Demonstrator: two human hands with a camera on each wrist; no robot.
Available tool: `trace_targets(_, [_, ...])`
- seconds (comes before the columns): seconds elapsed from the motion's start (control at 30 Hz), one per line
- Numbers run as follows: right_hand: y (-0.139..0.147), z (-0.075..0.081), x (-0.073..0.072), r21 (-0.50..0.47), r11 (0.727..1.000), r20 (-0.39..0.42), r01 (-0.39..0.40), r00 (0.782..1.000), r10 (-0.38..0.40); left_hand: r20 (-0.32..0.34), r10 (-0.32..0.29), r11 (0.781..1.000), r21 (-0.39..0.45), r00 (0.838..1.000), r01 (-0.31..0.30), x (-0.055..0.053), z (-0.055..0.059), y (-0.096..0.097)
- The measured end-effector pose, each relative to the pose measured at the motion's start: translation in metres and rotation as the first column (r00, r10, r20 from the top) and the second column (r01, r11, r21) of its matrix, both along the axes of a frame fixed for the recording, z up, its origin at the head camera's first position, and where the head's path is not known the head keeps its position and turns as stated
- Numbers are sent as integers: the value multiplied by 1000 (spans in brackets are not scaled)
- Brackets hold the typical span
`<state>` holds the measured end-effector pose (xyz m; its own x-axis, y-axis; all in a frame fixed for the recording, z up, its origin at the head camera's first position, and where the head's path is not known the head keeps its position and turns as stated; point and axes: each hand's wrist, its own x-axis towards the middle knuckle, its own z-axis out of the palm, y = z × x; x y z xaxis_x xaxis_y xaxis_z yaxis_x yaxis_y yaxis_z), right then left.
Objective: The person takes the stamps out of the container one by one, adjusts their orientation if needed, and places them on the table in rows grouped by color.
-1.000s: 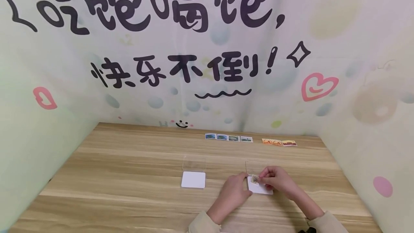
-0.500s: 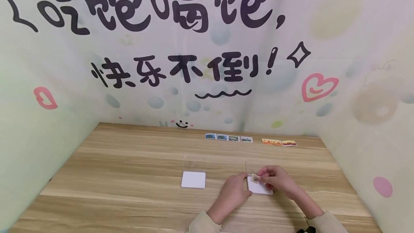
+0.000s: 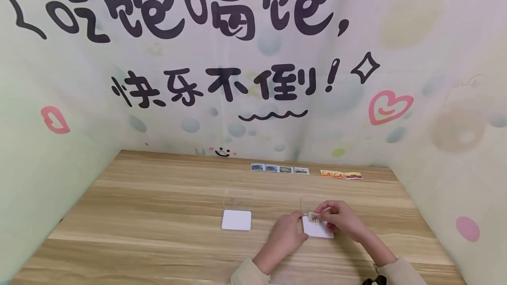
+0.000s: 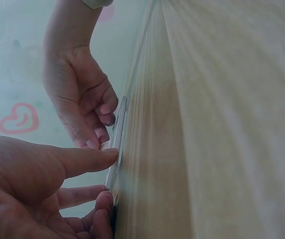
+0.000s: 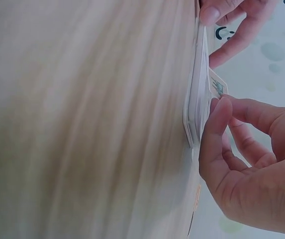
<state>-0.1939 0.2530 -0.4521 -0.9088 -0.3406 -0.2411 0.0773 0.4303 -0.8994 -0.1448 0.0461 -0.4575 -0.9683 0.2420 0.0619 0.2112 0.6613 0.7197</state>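
A small postage stamp (image 3: 314, 218) with a dark picture is pinched between the thumb and forefinger of my right hand (image 3: 343, 221). It is held over the rear left part of a flat clear plastic case (image 3: 318, 231) with a white inside, whose transparent lid (image 3: 308, 204) lies open behind it. My left hand (image 3: 286, 234) holds the left side of this case, thumb at the front corner and forefinger at the back. In the right wrist view, the stamp (image 5: 217, 84) stands tilted just above the case (image 5: 197, 99).
To the left lies a second case (image 3: 236, 220) of the same kind, its clear lid (image 3: 237, 199) folded back. Along the table's far side sit a row of blue and green stamps (image 3: 271, 168) and a shorter row of orange and yellow stamps (image 3: 332, 174). Printed cloth walls enclose the wooden table (image 3: 150, 228).
The stamp has turned a little more upright and shifted slightly, with the right hand's fingers moving slightly back. The left hand and both cases stay put.
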Motion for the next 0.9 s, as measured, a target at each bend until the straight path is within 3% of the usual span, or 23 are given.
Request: trace_targets(0.9, [3,18,-5,40,999,-41,5,999,-3,-11,3,1000,-8,1000,-3,0,-1,0])
